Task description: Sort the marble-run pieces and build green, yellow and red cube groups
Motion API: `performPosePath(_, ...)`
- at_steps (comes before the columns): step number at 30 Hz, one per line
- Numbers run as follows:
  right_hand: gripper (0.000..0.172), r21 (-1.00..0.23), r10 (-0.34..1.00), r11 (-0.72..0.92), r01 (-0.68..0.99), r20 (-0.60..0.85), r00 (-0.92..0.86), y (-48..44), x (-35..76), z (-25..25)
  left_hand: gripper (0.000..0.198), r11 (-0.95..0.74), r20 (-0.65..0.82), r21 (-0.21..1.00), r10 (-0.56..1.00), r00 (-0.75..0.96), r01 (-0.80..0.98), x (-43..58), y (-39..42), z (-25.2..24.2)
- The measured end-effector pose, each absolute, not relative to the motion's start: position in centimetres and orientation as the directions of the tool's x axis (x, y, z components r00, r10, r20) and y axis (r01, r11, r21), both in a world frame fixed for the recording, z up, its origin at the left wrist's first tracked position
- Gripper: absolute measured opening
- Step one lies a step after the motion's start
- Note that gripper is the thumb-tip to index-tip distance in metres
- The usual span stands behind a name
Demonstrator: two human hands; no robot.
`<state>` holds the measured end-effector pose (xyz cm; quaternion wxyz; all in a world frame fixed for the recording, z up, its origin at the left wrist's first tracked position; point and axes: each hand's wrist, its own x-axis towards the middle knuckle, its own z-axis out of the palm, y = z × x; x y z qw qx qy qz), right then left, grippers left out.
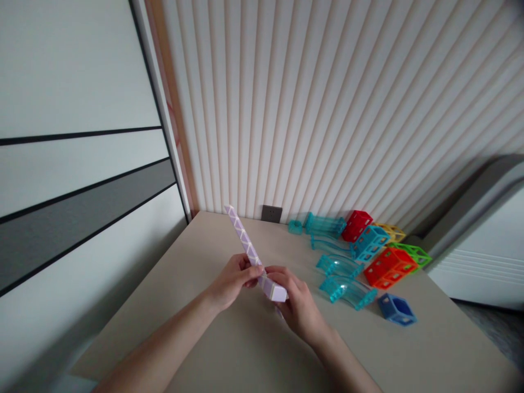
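A long purple and white twist-snake toy (245,240) is held over the beige table (213,349), stretched straight and pointing up toward the wall. My left hand (232,279) pinches its side near the lower end. My right hand (298,303) wraps round the lowest segments, where the end block bends toward me. Both hands are closed on the toy.
Coloured plastic building pieces lie at the right of the table: teal curved track sections (347,288), red (357,225), orange (388,266), green (414,253), yellow and blue open cubes (396,309). A wall socket (272,213) sits in the ribbed wall behind. A white cabinet (483,256) stands at right.
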<state>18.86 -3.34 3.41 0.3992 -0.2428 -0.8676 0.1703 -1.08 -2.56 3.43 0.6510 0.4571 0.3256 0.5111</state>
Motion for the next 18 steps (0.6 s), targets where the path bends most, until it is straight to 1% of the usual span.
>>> performPosePath(3, 0.034, -0.305, 0.505, 0.859, 0.412, 0.644, -0.575, -3.32, 19.05, 3.53, 0.042, 0.069, 0.034, 0.929, 0.962, 0.271, -0.363, -1.24, -2.66, 3.67)
performPosePath(5, 0.034, -0.182, 0.458, 0.865, 0.467, 0.664, -0.591, -3.31, 19.2, 3.55, 0.043, 0.071, 0.03, 0.935, 0.96, 0.277, -0.347, -1.29, -2.72, 3.8)
performPosePath(9, 0.029, 0.017, 0.319, 0.892, 0.452, 0.685, -0.655, -3.4, 19.31, 3.73, 0.048, 0.079, 0.009, 0.946, 0.963, 0.271, -0.315, -1.19, -2.67, 3.7)
performPosePath(11, 0.027, 0.07, 0.288, 0.89, 0.45, 0.68, -0.674, -3.51, 19.23, 3.92, 0.048, 0.093, -0.019, 0.946, 0.973, 0.23, -0.312, -1.03, -2.62, 3.47)
performPosePath(13, 0.027, 0.089, 0.287, 0.881, 0.465, 0.682, -0.673, -3.61, 19.13, 4.11, 0.048, 0.101, -0.038, 0.941, 0.98, 0.196, -0.322, -0.84, -2.63, 3.26)
performPosePath(18, 0.028, 0.111, 0.287, 0.864, 0.49, 0.692, -0.663, -3.55, 19.1, 4.39, 0.046, 0.064, -0.006, 0.943, 0.984, 0.176, -0.326, -0.61, -3.03, 3.41)
